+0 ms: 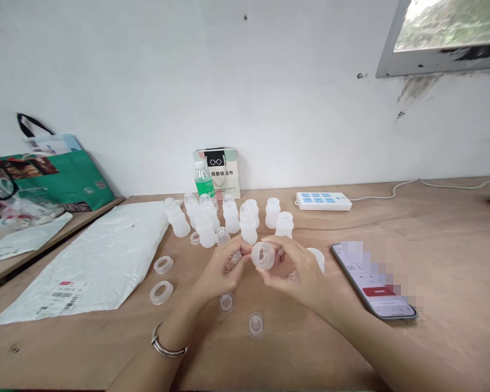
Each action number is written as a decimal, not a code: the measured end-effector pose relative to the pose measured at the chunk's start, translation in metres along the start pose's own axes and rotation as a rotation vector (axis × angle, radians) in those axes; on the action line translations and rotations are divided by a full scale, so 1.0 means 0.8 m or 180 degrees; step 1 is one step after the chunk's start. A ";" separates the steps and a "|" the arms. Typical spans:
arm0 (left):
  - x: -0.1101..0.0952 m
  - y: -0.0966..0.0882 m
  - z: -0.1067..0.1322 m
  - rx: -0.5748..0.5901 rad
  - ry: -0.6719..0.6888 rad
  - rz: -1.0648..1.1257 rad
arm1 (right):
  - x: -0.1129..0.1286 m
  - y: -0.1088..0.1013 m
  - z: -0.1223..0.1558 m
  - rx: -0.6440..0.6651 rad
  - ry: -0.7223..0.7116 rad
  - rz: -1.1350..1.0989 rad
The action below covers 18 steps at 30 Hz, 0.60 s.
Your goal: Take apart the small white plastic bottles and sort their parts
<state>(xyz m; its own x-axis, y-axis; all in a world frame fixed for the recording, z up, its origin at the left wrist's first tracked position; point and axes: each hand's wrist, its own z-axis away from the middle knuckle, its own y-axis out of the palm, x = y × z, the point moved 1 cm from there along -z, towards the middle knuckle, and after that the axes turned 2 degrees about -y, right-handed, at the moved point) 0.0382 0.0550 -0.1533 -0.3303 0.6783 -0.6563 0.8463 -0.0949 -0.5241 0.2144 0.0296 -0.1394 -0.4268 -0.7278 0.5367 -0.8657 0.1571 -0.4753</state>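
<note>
My left hand (220, 271) and my right hand (296, 272) meet above the middle of the wooden table (433, 256). Between their fingertips they hold a small translucent plastic bottle (263, 256), tipped so its open mouth faces me. Both hands are closed on it in a pinch. A metal bangle (167, 344) circles my left wrist. Behind the hands stand several more translucent bottles (228, 218). Two clear rings (162, 279) lie to the left, and two small clear nipples (240, 314) lie below the hands.
A phone (373, 280) lies screen-up at the right. A white power strip (323, 201) sits near the wall. A green water bottle (203, 179) and a small paper bag (224, 171) stand at the back. A white plastic mailer (98, 261) and a green bag (61, 179) lie left.
</note>
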 end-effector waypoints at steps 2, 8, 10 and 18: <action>-0.001 0.000 0.001 -0.0023 -0.0073 -0.0059 | 0.000 0.002 0.001 -0.0027 0.0035 0.0029; -0.004 0.003 0.002 -0.0068 -0.0133 -0.0062 | -0.004 0.005 0.003 -0.0086 0.0086 0.0052; -0.004 0.003 0.002 -0.0105 -0.0156 0.0070 | -0.004 0.004 0.002 -0.0077 0.0071 0.0022; -0.002 0.008 0.005 0.0231 -0.0898 0.2334 | 0.001 0.001 0.003 0.0150 -0.0041 0.0055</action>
<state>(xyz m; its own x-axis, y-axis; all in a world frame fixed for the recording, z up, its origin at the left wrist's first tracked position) 0.0422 0.0504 -0.1579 0.1997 0.2147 -0.9560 0.8631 -0.5004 0.0679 0.2141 0.0274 -0.1412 -0.4378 -0.7340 0.5192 -0.8448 0.1383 -0.5168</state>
